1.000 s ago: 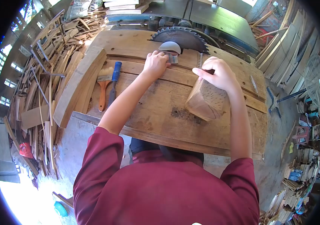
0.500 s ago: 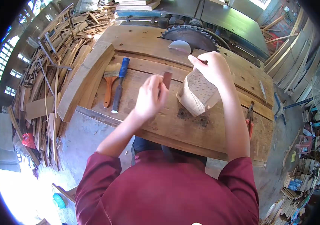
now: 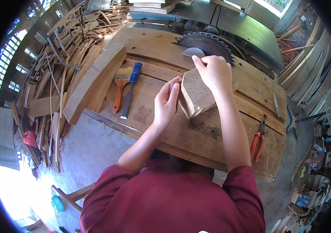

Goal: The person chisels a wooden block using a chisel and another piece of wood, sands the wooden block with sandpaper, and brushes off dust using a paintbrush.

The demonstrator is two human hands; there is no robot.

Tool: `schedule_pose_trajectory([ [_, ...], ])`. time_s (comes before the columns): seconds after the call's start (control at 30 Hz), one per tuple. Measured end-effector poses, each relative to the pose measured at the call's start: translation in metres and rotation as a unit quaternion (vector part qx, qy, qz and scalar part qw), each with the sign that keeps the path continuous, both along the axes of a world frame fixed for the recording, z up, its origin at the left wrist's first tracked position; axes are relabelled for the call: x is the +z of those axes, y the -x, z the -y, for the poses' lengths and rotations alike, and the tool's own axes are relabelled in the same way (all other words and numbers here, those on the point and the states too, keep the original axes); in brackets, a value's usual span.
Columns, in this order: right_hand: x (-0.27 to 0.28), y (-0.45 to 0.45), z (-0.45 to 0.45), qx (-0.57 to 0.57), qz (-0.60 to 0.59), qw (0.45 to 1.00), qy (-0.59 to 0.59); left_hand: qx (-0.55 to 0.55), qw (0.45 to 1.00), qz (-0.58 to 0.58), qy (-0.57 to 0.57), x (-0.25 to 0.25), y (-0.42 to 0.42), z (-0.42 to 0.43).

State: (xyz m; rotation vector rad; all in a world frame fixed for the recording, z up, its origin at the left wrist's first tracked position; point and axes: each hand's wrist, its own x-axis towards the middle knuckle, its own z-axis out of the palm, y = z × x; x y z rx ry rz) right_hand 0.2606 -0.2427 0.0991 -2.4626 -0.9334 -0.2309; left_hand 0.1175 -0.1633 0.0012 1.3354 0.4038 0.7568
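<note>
A wooden block point(image 3: 197, 91) with many small dark marks on its top face stands tilted on the wooden bench point(image 3: 153, 130). My left hand point(image 3: 167, 101) is closed on a small dark brown piece point(image 3: 178, 86), held against the block's left side. Over the block's far right edge is my right hand point(image 3: 214, 71), its fingers curled and closed; what they grip is hidden. A brush point(image 3: 120, 86) and a blue-handled chisel point(image 3: 131, 87) lie to the left of my left hand. Red-handled pliers point(image 3: 258, 139) lie on the right.
Behind my right hand is a toothed circular blade point(image 3: 208, 44), with a pale rounded piece point(image 3: 193, 52) before it. A long curved timber point(image 3: 95, 79) rests at the bench's left end. A thin pen-like tool point(image 3: 276, 104) lies at the right. Scrap wood is piled at the left.
My left hand has come back from near the blade with the brown piece and moved to the block's side. The block has been turned. The pliers have come into view. The camera view has shifted.
</note>
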Motion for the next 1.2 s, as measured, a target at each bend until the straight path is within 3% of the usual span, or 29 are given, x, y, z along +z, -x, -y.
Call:
schedule_pose_trajectory([
  [0.1,0.000,0.000,0.001,0.002,-0.017,1.000,-0.007,0.065,0.975,-0.066,-0.204,0.015,0.009,0.004],
  [0.13,0.000,-0.001,0.001,0.003,-0.021,1.000,-0.009,0.085,0.970,-0.032,-0.224,0.020,0.011,0.010],
  [0.23,-0.002,-0.004,0.001,0.015,-0.023,1.000,-0.013,0.090,0.969,-0.035,-0.228,0.031,0.015,0.013],
  [0.37,-0.004,-0.002,0.002,0.019,0.026,0.999,-0.013,0.095,0.971,-0.072,-0.208,0.005,0.007,0.004],
  [0.4,-0.003,-0.001,0.002,0.020,0.021,1.000,-0.008,0.097,0.968,-0.091,-0.212,0.022,0.013,0.008],
  [0.53,-0.006,-0.004,0.001,0.029,0.011,0.999,-0.025,0.136,0.949,0.004,-0.283,0.041,0.018,0.019],
  [0.63,-0.003,-0.003,0.000,0.034,-0.007,0.999,-0.017,0.102,0.958,-0.065,-0.262,0.023,0.017,0.009],
  [0.8,-0.005,-0.002,-0.001,0.050,0.054,0.997,-0.008,0.143,0.916,0.019,-0.374,0.034,0.026,0.014],
  [0.9,-0.008,-0.003,-0.002,0.058,0.041,0.997,-0.010,0.124,0.930,-0.045,-0.344,0.043,0.014,0.007],
  [1.07,-0.006,-0.009,-0.005,0.061,0.012,0.998,-0.003,0.125,0.892,0.014,-0.434,0.040,0.020,0.001],
  [1.2,-0.012,-0.012,-0.005,0.092,0.038,0.995,-0.024,0.119,0.895,0.023,-0.428,0.041,0.014,0.000],
])
